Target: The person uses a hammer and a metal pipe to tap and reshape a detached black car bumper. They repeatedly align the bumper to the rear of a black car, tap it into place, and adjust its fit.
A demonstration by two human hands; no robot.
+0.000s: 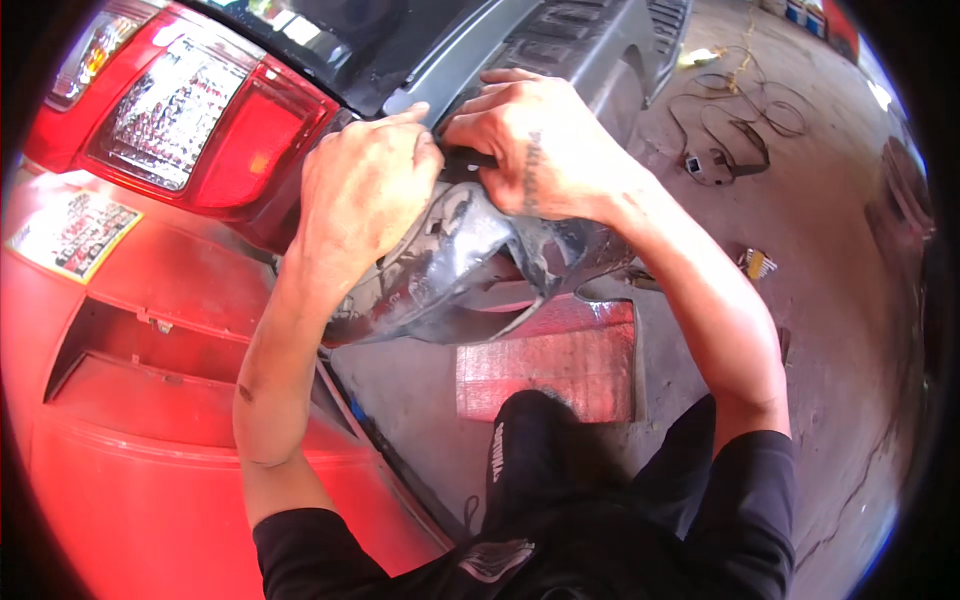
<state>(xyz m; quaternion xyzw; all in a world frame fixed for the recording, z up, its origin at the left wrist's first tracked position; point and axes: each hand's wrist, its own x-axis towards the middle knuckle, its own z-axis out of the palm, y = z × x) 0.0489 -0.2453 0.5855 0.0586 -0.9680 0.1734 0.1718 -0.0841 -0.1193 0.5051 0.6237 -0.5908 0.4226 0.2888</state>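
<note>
My left hand [365, 185] is curled over the top of a crumpled dark bumper piece [470, 250] at the rear corner of a dark vehicle, just right of its red and clear tail light [180, 115]. My right hand [525, 145] grips the same piece a little farther right and higher, fingers bent over its upper edge; some fingertips are hidden. Behind my hands a grey ribbed plastic step [590, 50] runs along the vehicle's back.
A red metal cabinet [150, 440] with a printed sheet [75, 230] stands at left. On the concrete floor lie a shiny mat [545, 370] by my legs, coiled cables with a small device [705, 165], and a small tool set [757, 263] at right.
</note>
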